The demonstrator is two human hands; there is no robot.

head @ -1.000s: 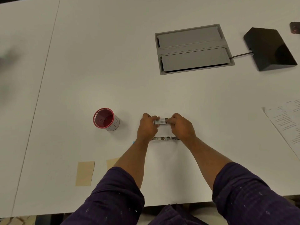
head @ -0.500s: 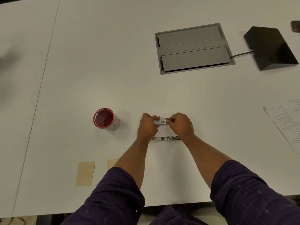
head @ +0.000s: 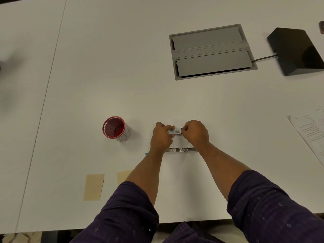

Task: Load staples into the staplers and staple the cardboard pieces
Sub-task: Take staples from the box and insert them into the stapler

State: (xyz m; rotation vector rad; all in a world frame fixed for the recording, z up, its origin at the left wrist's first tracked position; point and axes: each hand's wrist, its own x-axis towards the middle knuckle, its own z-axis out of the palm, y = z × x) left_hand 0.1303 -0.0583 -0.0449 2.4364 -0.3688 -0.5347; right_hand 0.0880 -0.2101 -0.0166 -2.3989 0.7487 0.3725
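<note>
Together our left hand (head: pixel 162 135) and right hand (head: pixel 196 133) pinch a small staple box (head: pixel 175 131) by its ends, fingers curled, above the opened stapler (head: pixel 181 149).

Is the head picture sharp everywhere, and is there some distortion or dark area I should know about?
Head view: the hands and the small box they pinch are fairly sharp, but its print is too small to read; the table edges bow from the wide-angle lens; the far left side holds a dark, blurred smudge; the lighting is soft, with a faint shadow beside the red cup.
</note>
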